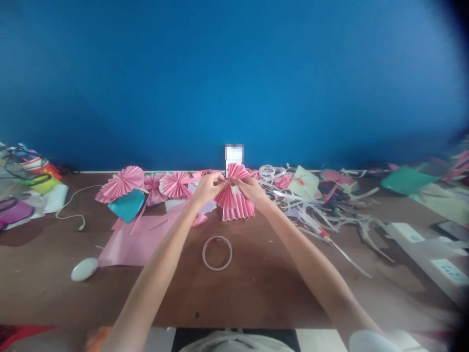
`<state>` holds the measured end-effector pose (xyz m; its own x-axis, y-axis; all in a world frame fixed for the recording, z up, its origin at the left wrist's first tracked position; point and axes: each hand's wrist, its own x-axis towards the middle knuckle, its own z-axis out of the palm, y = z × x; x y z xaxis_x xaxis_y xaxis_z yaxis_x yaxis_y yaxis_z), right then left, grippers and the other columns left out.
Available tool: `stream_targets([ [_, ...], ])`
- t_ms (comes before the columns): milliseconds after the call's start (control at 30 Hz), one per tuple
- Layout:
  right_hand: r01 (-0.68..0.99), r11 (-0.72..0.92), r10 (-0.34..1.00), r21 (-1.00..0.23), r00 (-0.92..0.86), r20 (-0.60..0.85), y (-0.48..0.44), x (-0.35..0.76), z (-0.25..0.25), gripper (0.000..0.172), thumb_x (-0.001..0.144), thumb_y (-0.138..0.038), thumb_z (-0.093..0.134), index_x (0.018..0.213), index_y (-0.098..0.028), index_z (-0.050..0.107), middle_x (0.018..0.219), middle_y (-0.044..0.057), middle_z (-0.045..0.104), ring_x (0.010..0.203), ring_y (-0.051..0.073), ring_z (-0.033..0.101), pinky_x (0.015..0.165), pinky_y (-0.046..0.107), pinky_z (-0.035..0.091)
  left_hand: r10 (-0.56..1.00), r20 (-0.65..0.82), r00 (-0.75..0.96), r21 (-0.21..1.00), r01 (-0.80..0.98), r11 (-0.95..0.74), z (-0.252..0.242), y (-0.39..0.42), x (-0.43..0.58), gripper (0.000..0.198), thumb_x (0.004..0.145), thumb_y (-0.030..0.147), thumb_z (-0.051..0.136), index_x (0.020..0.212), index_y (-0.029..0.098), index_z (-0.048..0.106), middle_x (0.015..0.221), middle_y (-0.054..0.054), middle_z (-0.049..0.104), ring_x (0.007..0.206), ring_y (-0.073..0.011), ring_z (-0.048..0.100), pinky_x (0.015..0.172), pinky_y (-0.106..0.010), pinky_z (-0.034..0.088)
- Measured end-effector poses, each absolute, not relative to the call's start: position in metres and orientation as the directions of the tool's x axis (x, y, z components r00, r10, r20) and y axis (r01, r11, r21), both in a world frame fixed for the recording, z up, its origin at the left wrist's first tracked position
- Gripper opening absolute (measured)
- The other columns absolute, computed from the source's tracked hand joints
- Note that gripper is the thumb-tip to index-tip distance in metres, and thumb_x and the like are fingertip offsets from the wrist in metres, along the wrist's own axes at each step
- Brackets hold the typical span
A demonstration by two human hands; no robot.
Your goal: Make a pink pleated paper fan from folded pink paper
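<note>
The clear ring [204,254] lies flat on the surface [256,293], and the pink folded paper [226,199] is held up beyond it, slightly to its right. The left hand [211,186] is beyond the ring, its fingers pinched together at the paper's left edge. The right hand [253,190] is beyond and to the right of the ring, its fingers closed on the paper's right side, thumb near the middle. The pleats spread above and below the hands.

Beyond the ring to its left are more pink paper fans [176,185], with a teal sheet [126,205] farther left. A flat pink sheet [126,247] is left of the ring, and a white oval object [84,269] sits past that. To the ring's right, and beyond it, white strips [331,222] lie tangled; a power strip [406,244] is well to its right.
</note>
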<state>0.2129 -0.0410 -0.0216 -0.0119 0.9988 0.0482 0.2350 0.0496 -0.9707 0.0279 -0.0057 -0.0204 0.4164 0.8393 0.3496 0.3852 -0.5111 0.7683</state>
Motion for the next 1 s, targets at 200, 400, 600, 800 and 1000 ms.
stream_targets([
  [200, 0.497, 0.237, 0.938, -0.835, -0.341, 0.063, -0.046, 0.229, -0.010, 0.032, 0.082, -0.037, 0.063, 0.056, -0.017, 0.059, 0.051, -0.006, 0.039, 0.051, 0.008, 0.030, 0.051, 0.027, 0.022, 0.834, 0.362, 0.417, 0.747, 0.406, -0.527, -0.021, -0.001, 0.022, 0.032, 0.090, 0.048, 0.058, 0.081, 0.017, 0.059, 0.070, -0.001, 0.060, 0.060, -0.0138, 0.049, 0.059, -0.026, 0.032],
  [400, 0.579, 0.372, 0.922, -0.726, -0.321, 0.216, -0.050, 0.241, 0.004, 0.023, 0.086, -0.030, 0.055, 0.075, -0.017, 0.070, 0.067, 0.001, 0.062, 0.057, 0.012, 0.047, 0.057, 0.027, 0.032, 0.826, 0.322, 0.462, 0.752, 0.406, -0.520, -0.021, 0.004, 0.012, 0.029, 0.088, 0.047, 0.063, 0.086, 0.018, 0.060, 0.060, 0.003, 0.052, 0.051, -0.0124, 0.040, 0.054, -0.025, 0.023],
  [600, 0.725, 0.317, 0.948, -0.612, -0.245, 0.201, -0.063, 0.244, 0.016, 0.021, 0.086, -0.022, 0.056, 0.073, -0.019, 0.071, 0.068, 0.003, 0.066, 0.056, 0.015, 0.051, 0.058, 0.030, 0.033, 0.784, 0.274, 0.558, 0.559, 0.570, -0.601, -0.012, -0.004, 0.014, 0.016, 0.092, 0.034, 0.054, 0.085, 0.020, 0.058, 0.072, -0.002, 0.062, 0.059, -0.0163, 0.050, 0.058, -0.026, 0.029],
  [800, 0.893, 0.327, 0.856, -0.310, -0.141, 0.498, -0.076, 0.232, 0.021, 0.024, 0.088, -0.015, 0.055, 0.073, -0.019, 0.073, 0.091, 0.012, 0.064, 0.082, 0.023, 0.056, 0.068, 0.033, 0.038, 0.766, 0.257, 0.590, 0.282, 0.712, -0.643, -0.007, -0.015, 0.024, 0.012, 0.090, 0.016, 0.047, 0.085, 0.021, 0.057, 0.068, -0.002, 0.057, 0.060, -0.0183, 0.050, 0.056, -0.029, 0.024],
  [1000, 0.738, 0.543, 0.785, -0.401, -0.276, 0.554, -0.073, 0.211, 0.014, 0.023, 0.093, -0.017, 0.053, 0.082, -0.019, 0.073, 0.092, 0.009, 0.069, 0.087, 0.023, 0.060, 0.076, 0.033, 0.043, 0.735, 0.288, 0.613, 0.238, 0.698, -0.675, -0.008, -0.014, 0.026, 0.007, 0.092, 0.023, 0.053, 0.094, 0.020, 0.059, 0.077, -0.006, 0.063, 0.069, -0.0228, 0.059, 0.057, -0.030, 0.026],
])
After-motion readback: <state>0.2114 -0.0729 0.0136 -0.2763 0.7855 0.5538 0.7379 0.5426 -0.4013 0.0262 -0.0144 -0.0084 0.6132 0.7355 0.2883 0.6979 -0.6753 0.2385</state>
